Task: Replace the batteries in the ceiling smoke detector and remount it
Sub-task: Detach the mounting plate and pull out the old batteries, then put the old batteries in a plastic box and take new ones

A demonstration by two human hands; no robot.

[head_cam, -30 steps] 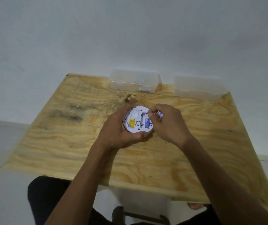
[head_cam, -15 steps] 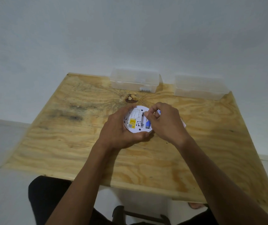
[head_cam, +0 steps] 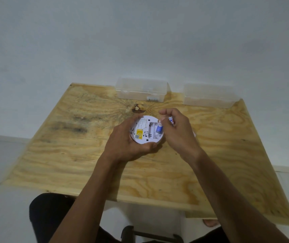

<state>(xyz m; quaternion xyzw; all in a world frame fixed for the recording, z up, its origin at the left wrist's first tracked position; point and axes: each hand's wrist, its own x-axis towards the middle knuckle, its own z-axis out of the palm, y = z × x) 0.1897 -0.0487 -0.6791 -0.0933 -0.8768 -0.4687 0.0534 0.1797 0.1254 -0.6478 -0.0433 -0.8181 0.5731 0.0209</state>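
Fingers (head_cam: pixel 150 146) of the left hand (head_cam: pixel 122 146) curl under and around the smoke detector (head_cam: pixel 146 130), clasping it from the left and near side with its back face turned up to the camera; detector sits above the plywood table (head_cam: pixel 70 155), roughly at its centre, whether touching the wood or lifted cannot be told. Back face white, round; yellow label (head_cam: pixel 139 133) on its left half, printed text above it; battery bay on its right half, one slot bare (head_cam: pixel 150 131), the next holding a blue battery (head_cam: pixel 159 128), far end of which is tipped up. Right hand (head_cam: pixel 178 132) closed over the detector's right edge; thumb and forefinger pinch the upper end of that blue battery; a second battery (head_cam: pixel 171 120), white with blue and red marking, is tucked within the same hand's curled fingers. Something white shows past the right hand's far side, too hidden to identify. Two clear plastic boxes at the table's far edge against the wall: left box (head_cam: pixel 141 90), small item inside near its front, unclear; right box (head_cam: pixel 208 95), contents not discernible. Dark-clothed legs below the near table edge.
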